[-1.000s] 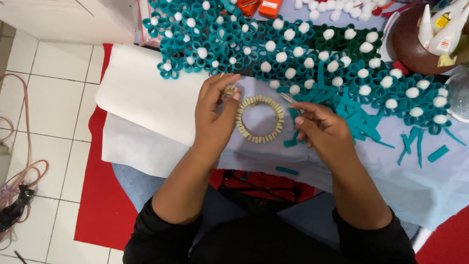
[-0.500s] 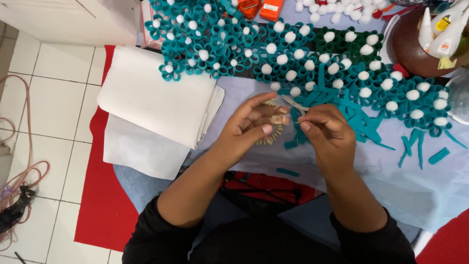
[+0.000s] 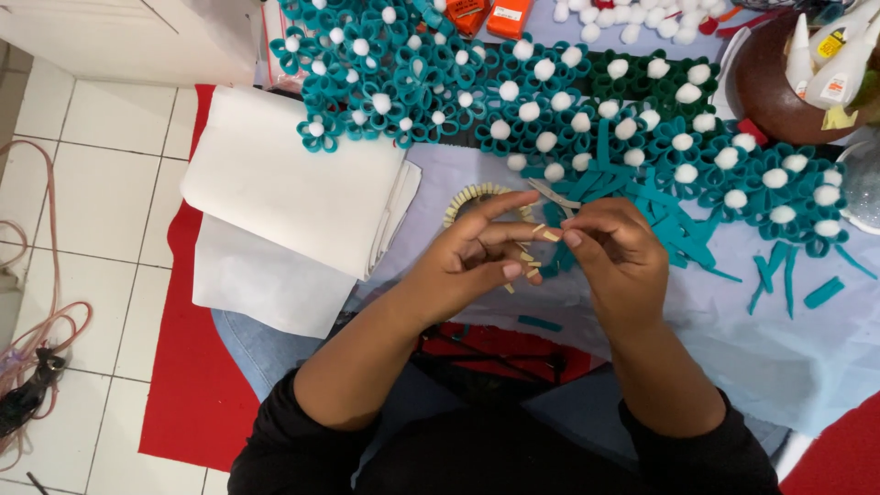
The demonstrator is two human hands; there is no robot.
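Hands together over lavender cloth-covered desk (image 3: 788,348): left hand (image 3: 477,261), shifted right since a second ago, pinching small beige strip (image 3: 548,235). Right hand (image 3: 614,257) pinched on it too. Beige ribbed ring (image 3: 467,195) now released, just behind left hand.

We hold both forearms out ahead of us, bare below pushed-up black sleeves, angling inward so that our hands meet at the centre. Our left hand (image 3: 477,252) lies palm-down with the index finger stretched long and the thumb tucked beneath, the other fingers curled. Our right hand (image 3: 610,252) faces it, its fingers bent and bunched, thumb and forefinger tips pinched close together almost against the left fingertips.
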